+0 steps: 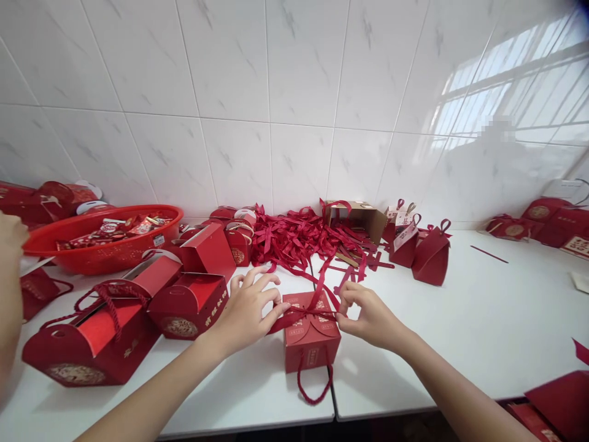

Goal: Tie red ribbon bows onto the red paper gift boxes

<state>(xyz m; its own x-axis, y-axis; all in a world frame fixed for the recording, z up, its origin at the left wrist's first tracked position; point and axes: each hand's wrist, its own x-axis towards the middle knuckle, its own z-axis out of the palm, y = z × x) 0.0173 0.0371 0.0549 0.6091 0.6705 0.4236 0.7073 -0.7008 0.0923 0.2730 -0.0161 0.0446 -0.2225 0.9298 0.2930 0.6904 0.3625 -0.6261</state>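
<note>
A small red gift box (311,344) stands on the white table (483,319) in front of me, with a cord handle hanging over the table's edge. A dark red ribbon (307,311) runs across its top. My left hand (251,307) pinches the ribbon at the box's left side. My right hand (368,314) pinches it at the right side. Both hands are closed on the ribbon, which is stretched between them.
A heap of loose red ribbons (299,236) lies behind the box. Larger red boxes (105,331) stand at the left beside a red basket (99,239) of packets. Folded red boxes (430,255) and a cardboard box (359,218) are at the back right. Another person's arm (9,276) shows at the far left.
</note>
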